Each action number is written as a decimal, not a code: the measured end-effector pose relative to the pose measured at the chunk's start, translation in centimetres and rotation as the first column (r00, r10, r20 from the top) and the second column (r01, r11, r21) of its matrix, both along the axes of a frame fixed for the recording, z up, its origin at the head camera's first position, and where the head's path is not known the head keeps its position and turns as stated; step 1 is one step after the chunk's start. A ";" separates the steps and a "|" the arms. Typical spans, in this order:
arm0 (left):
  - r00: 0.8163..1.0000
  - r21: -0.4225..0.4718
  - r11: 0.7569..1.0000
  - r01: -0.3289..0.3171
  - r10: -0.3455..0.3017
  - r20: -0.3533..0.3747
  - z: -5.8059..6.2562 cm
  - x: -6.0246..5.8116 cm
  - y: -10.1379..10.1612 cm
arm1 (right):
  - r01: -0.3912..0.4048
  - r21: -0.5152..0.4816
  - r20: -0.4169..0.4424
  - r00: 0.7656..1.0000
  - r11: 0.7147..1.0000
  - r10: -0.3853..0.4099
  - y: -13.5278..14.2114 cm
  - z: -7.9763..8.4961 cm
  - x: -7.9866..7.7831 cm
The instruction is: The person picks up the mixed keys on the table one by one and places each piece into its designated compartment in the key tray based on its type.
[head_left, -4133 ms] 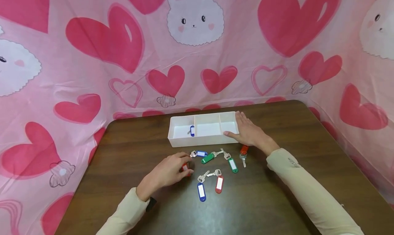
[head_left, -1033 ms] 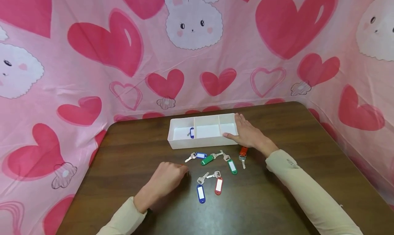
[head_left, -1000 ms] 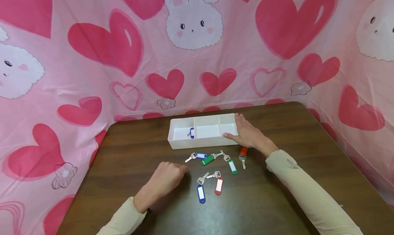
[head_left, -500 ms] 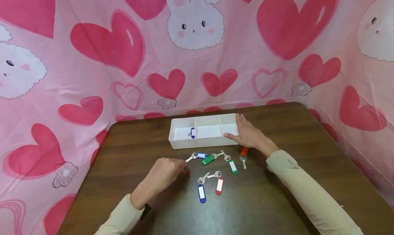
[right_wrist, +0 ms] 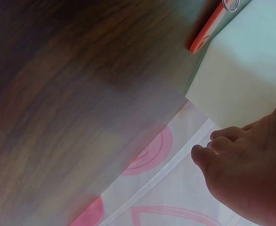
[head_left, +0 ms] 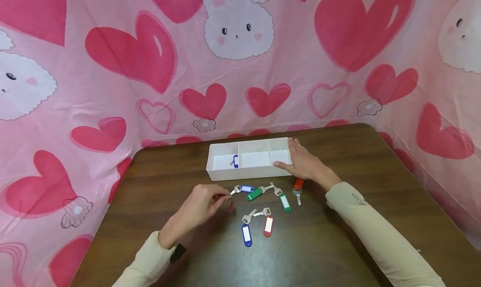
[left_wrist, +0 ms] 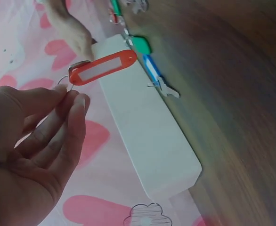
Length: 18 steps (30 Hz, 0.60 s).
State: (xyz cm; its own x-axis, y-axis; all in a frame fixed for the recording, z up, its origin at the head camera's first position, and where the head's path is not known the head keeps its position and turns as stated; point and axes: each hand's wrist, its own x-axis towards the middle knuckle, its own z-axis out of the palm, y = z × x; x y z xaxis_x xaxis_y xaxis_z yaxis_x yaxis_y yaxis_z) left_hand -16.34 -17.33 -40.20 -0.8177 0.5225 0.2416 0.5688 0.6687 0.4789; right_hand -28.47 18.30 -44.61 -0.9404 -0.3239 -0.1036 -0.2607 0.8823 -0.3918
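Observation:
My left hand (head_left: 199, 205) pinches the ring of a red key tag (left_wrist: 102, 68) between thumb and fingertips, just above the table. The tag hangs off the ring with its white label showing; its key is mostly hidden. My right hand (head_left: 305, 161) rests with extended fingers on the right end of a white three-compartment box (head_left: 229, 174). Inside the left compartment lies a blue key tag (head_left: 236, 161) with a key. A second blue key tag (head_left: 246, 189) lies right beside my left fingertips, in front of the box.
Two green key tags (head_left: 254, 194) lie before the box, and an orange-red one (head_left: 299, 184) is by its right front corner. Nearer me are a dark blue key tag (head_left: 246, 235) and another red key tag (head_left: 268, 225). A heart-print cloth (head_left: 158, 111) stands behind the table.
My left hand has turned and lifted slightly, bringing the pinched red key tag into sight below the fingertips. My right hand has stayed on the box.

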 end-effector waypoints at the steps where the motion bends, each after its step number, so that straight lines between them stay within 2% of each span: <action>1: 1.000 0.019 1.000 0.004 -0.004 0.015 0.1 -0.1 0.0 | 0.002 0.003 0.001 1.000 1.000 -0.002 0.0 0.0 0.0; 5: 0.994 0.088 0.996 -0.012 0.002 0.111 0.6 -0.4 0.0 | 0.007 0.004 0.003 1.000 1.000 -0.007 0.0 0.0 0.0; 10: 0.976 0.150 0.987 -0.057 0.023 0.219 1.2 -0.8 0.2 | -0.002 -0.003 -0.005 1.000 1.000 0.002 0.1 0.0 -0.1; 18: 0.963 0.200 0.976 -0.082 0.026 0.269 2.1 -1.4 0.8 | -0.015 -0.010 -0.022 1.000 1.000 0.015 0.2 -0.1 -0.1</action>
